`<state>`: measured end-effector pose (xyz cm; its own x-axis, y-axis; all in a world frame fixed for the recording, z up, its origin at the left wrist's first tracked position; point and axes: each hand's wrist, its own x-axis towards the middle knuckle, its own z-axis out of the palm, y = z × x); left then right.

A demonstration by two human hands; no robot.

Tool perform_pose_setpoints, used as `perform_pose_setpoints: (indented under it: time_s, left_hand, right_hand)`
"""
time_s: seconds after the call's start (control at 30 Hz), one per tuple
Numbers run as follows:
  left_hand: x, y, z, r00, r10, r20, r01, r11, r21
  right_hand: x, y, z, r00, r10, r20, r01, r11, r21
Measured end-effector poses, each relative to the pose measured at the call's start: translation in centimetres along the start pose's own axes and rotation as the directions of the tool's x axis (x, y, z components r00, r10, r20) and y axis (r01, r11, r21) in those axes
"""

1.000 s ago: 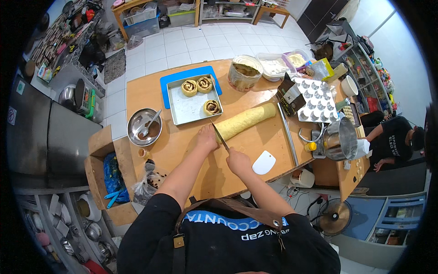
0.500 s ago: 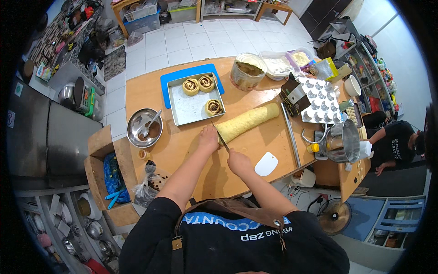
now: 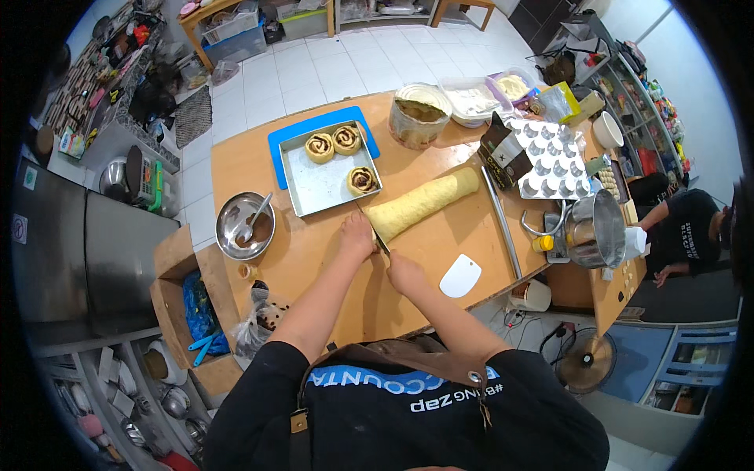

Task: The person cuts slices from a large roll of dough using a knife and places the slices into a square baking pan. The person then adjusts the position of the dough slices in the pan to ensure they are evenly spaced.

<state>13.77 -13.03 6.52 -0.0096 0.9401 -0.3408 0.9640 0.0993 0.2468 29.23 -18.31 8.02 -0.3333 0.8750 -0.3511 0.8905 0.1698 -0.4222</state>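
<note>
A long pale dough roll (image 3: 424,202) lies across the wooden table (image 3: 463,235). My left hand (image 3: 355,235) rests on the near end of the roll. My right hand (image 3: 405,273) grips a knife (image 3: 382,244) whose blade meets the roll's end right beside my left hand. Behind my hands stands a metal baking tray (image 3: 326,184) on a blue board (image 3: 276,146), holding three spiral rolls (image 3: 363,180).
A steel bowl with a spoon (image 3: 244,224) sits left. A white scraper (image 3: 460,275) lies right of my hands. A round tin (image 3: 419,115), plastic tubs (image 3: 477,100), a mould tray (image 3: 550,158), a metal rod (image 3: 500,221) and a steel pot (image 3: 594,231) stand farther right. Another person (image 3: 687,231) sits at the right.
My hands have moved slightly toward the table's near edge, staying at the roll's cut end with the knife; the roll and tray are unchanged.
</note>
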Motion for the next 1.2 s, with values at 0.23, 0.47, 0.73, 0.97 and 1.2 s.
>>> perform_pose_setpoints:
  time_s: [0.23, 0.47, 0.73, 0.97, 1.2]
  left_hand:
    - [-0.1, -0.1, 0.1, 0.997, 0.017, -0.069, -0.018, 1.000, -0.009]
    - [-1.0, -0.4, 0.4, 0.997, -0.008, -0.077, 0.003, 0.998, -0.059]
    - [-1.6, -0.6, 0.6, 0.969, 0.033, -0.247, -0.046, 0.998, -0.045]
    - [-2.6, -1.5, -0.1, 0.989, 0.010, -0.145, -0.044, 0.971, -0.234]
    - [-3.5, -4.1, 3.2, 0.925, 0.017, -0.380, -0.191, 0.884, -0.427]
  right_hand:
    - [0.0, 0.3, 0.1, 0.996, 0.069, 0.060, -0.069, 0.998, -0.011]
    - [-0.9, 0.5, 1.2, 1.000, 0.020, -0.021, -0.020, 1.000, 0.007]
    - [-0.7, 1.4, 3.0, 0.990, -0.064, -0.128, 0.063, 0.998, -0.013]
    - [-2.3, 2.1, 1.1, 0.993, -0.002, -0.122, 0.005, 1.000, 0.024]
    - [-8.3, 4.4, -2.8, 0.977, 0.137, -0.164, -0.115, 0.984, 0.137]
